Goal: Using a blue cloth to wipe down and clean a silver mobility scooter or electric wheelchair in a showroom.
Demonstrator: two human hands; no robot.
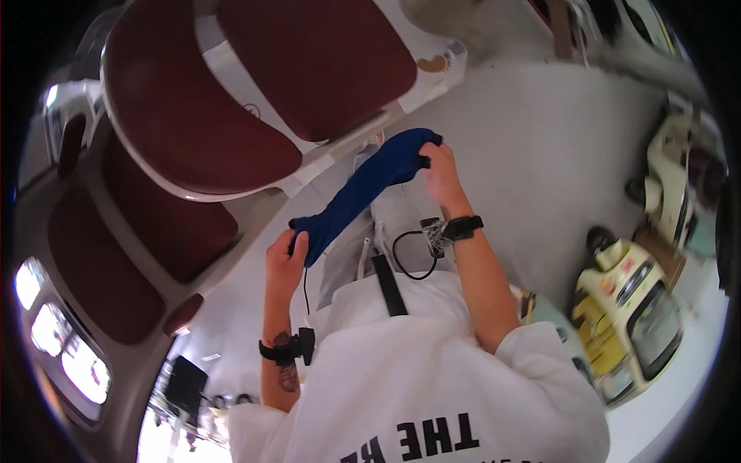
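A pale grey floor (556, 147) spreads around us. The left hand (285, 262) has its fingers closed on one end of a blue cloth (361, 193); the right hand (443, 181) grips the other. The cloth hangs slanting between them, in front of the person's legs. Black wristbands (464, 227) circle both wrists. Beyond, maroon seats (316, 62) line the left, small cream vehicles (622, 266) the right.

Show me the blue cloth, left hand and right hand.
Blue cloth (363, 190), head view: middle of its length.
Left hand (285, 266), head view: middle of the hand.
Right hand (444, 176), head view: middle of the hand.
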